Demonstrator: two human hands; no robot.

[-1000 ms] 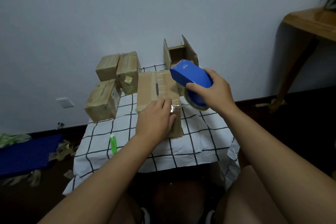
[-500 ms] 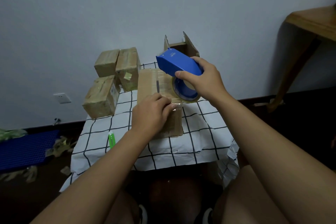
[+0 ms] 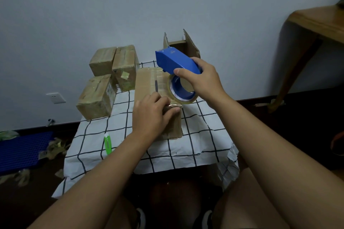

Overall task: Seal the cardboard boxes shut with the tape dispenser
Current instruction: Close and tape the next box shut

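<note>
The right hand [image 3: 202, 82] grips the blue tape dispenser [image 3: 176, 63], now lifted and swung back over the box [image 3: 147, 83] on the checked cloth [image 3: 195, 135]; a second ago it sat lower, beside the box; the left hand [image 3: 152, 115] presses the tape end onto the box's near edge, fingers curled; the strip looks anchored, ready for pulling toward the wall; beyond the box, an open box [image 3: 188, 46] waits.

single head-worn wide-angle view, looking forward and down from above the seated person's knees, close over the checked table [image 3: 195, 135] with both forearms reaching in from the bottom edge, and facing the wall [image 3: 167, 2] just behind the table.
</note>
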